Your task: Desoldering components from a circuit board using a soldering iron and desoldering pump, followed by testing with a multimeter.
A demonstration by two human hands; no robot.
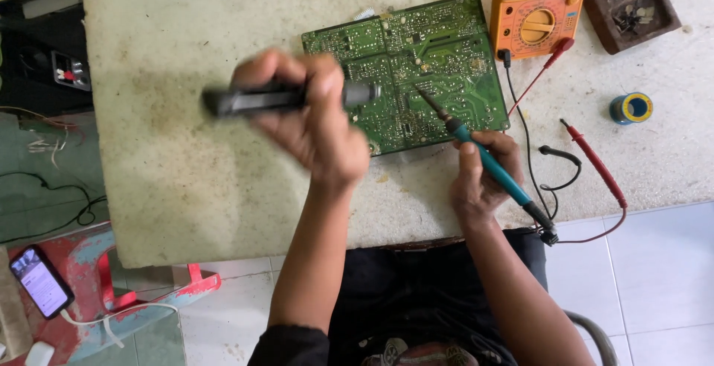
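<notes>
- Seen from above, a person sits at a worn, pale worktable (186,187) with both bare hands over it.
- The right hand (480,176) is closed around the teal handle of a soldering iron (491,165), held like a pen. Its metal tip slants up and to the left, and rests on or just above a green circuit board (405,68).
- The left hand (312,117) is wrapped around a dark, blurred, tube-shaped tool (286,98), held level above the table. One end of the tool hangs over the board's left edge.
- The circuit board lies flat, slightly turned, just beyond both hands, its solder side up.
- Beyond the board, touching its far right corner, stands an orange multimeter (539,16). Its black lead (532,150) and red probe (595,161) trail down the table on the right of the soldering hand, near it but apart.
- A dark square tray (632,5) at the far right corner holds small metal bits, too small to tell.
- A small spool of solder wire (631,108) sits to the right of the red probe.
- Low on the left, off the table, a phone (41,283) with a lit screen lies on a red stool (111,277).
</notes>
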